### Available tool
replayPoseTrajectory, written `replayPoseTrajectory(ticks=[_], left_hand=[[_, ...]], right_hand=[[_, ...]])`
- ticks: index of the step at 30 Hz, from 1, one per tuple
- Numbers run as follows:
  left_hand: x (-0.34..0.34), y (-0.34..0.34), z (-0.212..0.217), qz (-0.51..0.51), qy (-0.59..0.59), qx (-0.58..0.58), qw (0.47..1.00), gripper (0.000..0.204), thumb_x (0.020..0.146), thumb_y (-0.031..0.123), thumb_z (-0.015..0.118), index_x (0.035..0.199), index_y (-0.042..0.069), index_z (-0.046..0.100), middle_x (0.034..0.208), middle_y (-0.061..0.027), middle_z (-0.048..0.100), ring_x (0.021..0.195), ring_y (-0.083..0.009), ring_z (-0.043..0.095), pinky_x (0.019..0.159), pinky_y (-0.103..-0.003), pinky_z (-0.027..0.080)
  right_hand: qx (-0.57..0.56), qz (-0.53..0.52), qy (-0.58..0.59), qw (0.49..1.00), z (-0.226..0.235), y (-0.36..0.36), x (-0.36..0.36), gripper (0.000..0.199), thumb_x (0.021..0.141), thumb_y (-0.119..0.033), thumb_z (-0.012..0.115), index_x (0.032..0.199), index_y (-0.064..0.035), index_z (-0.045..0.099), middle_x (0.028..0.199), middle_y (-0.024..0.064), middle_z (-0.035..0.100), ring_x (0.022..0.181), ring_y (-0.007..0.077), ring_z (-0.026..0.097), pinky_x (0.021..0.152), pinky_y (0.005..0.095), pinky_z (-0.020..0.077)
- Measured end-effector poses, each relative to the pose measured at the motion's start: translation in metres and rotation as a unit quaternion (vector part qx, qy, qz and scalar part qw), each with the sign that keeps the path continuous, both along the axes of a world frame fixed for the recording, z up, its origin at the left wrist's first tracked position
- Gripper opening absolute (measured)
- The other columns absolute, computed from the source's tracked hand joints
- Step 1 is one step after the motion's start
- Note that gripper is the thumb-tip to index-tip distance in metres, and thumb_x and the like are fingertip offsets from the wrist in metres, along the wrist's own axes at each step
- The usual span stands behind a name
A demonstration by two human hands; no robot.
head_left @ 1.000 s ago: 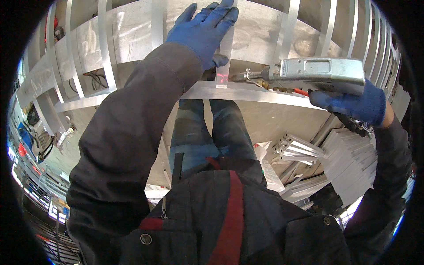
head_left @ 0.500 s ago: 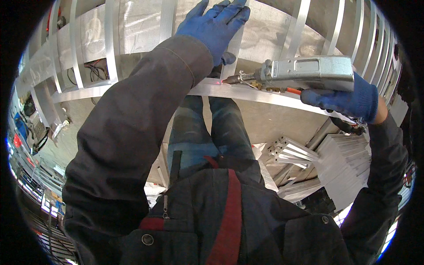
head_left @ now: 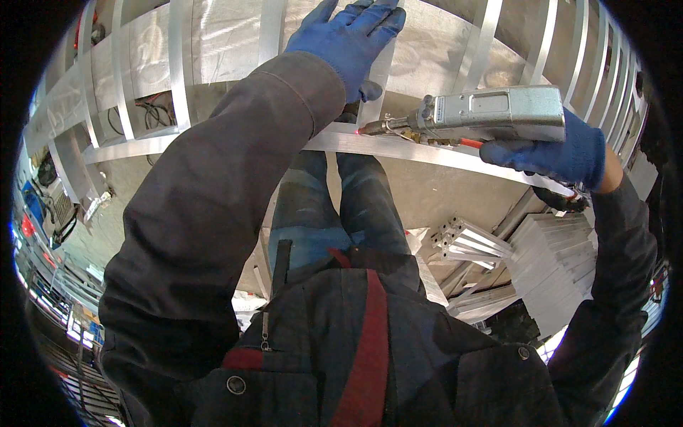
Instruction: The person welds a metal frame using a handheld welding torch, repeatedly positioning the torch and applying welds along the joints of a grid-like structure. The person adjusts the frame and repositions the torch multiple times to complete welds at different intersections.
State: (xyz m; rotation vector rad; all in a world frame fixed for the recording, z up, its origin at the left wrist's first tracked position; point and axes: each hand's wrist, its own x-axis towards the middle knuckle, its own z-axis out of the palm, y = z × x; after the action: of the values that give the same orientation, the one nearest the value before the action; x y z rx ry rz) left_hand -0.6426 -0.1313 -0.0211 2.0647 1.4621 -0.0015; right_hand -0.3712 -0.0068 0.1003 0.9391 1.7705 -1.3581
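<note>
The grey metal tool points its thin tip at the near edge of the metal frame, where a small red dot glows. The right hand, in a blue glove, has its fingers wrapped tight around the tool's back end. The left hand, also gloved, lies flat with fingers spread on an upright metal bar, just beside the tip. Cut metal bars lie stacked on the floor below.

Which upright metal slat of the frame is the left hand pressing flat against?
The slat directly under the left hand, just above the tool's nozzle; neighbouring slats are untouched.
</note>
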Motion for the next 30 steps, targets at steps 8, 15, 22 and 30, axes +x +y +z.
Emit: replayPoseTrajectory(ticks=[8, 15, 22, 30], left_hand=[[0.005, 0.012, 0.036, 0.044, -0.028, -0.083, 0.995, 0.084, 0.099, 0.033, 0.060, 0.166, 0.005, 0.019, 0.175, -0.0174, 0.013, 0.161, -0.0274, 0.016, 0.132, -0.045, 0.006], [0.010, 0.015, 0.064, 0.084, -0.021, -0.089, 0.992, 0.055, 0.113, 0.017, 0.032, 0.166, 0.007, 0.020, 0.174, -0.0089, 0.020, 0.162, -0.0191, 0.014, 0.133, -0.037, 0.002], [0.007, 0.029, 0.074, 0.188, -0.176, -0.229, 0.939, 0.055, 0.115, 0.028, 0.024, 0.165, 0.006, 0.021, 0.173, -0.0095, 0.025, 0.160, -0.0202, 0.020, 0.133, -0.035, 0.004], [0.007, 0.021, 0.099, 0.140, -0.130, -0.183, 0.964, 0.056, 0.114, 0.021, 0.028, 0.166, 0.005, 0.016, 0.175, -0.0092, 0.014, 0.162, -0.0183, 0.007, 0.133, -0.034, 0.000]], right_hand=[[0.002, 0.010, 0.000, 1.000, -0.005, 0.001, -0.001, 0.074, 0.084, -0.062, 0.081, 0.129, -0.0043, 0.071, 0.091, 0.0134, 0.077, 0.061, 0.0134, 0.068, 0.053, 0.0243, 0.0574], [-0.009, -0.010, 0.014, 1.000, 0.003, 0.000, -0.009, 0.063, 0.086, -0.046, 0.086, 0.130, -0.0037, 0.071, 0.109, 0.0173, 0.078, 0.086, 0.0206, 0.075, 0.071, 0.0324, 0.0633], [-0.070, -0.064, -0.009, 0.995, 0.013, 0.005, -0.013, 0.053, 0.088, -0.031, 0.086, 0.131, -0.0032, 0.070, 0.116, 0.0148, 0.077, 0.103, 0.0223, 0.073, 0.090, 0.0342, 0.0602], [-0.052, -0.064, 0.010, 0.996, 0.012, 0.001, -0.004, 0.045, 0.089, -0.020, 0.085, 0.129, -0.0033, 0.071, 0.114, 0.0114, 0.077, 0.100, 0.0174, 0.071, 0.088, 0.0317, 0.0587]])
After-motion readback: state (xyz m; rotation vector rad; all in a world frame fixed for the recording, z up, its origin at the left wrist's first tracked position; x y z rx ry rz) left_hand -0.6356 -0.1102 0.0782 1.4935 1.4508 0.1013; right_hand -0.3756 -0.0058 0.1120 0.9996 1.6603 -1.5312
